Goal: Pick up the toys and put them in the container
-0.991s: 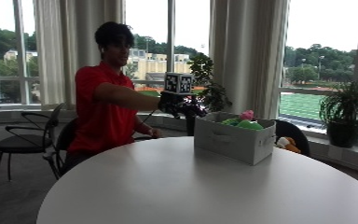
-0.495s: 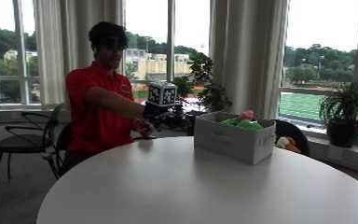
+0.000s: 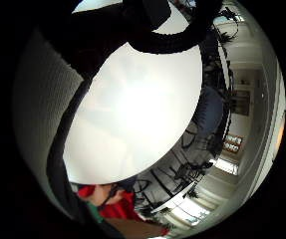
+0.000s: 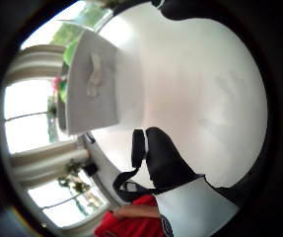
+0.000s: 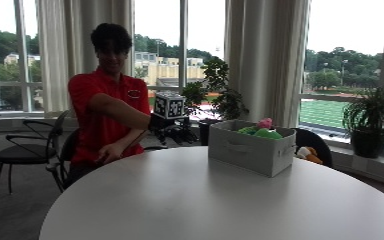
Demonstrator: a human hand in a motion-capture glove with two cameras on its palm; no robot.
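Grey fabric container [image 5: 250,149] w/ toys [image 5: 262,131], long axis prob. toward window.

Round white table [image 5: 198,210]; black chair [image 5: 25,150] beside it; potted plant [image 5: 372,120] on windowsill.

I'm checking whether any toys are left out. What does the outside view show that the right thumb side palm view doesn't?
Only the outside view shows the person's bare hand at the table edge and an orange plush toy on the chair behind the container. Only the palm view shows the gloved thumb over bare tabletop. Both show the white table, the grey fabric container and green and pink toys inside it.
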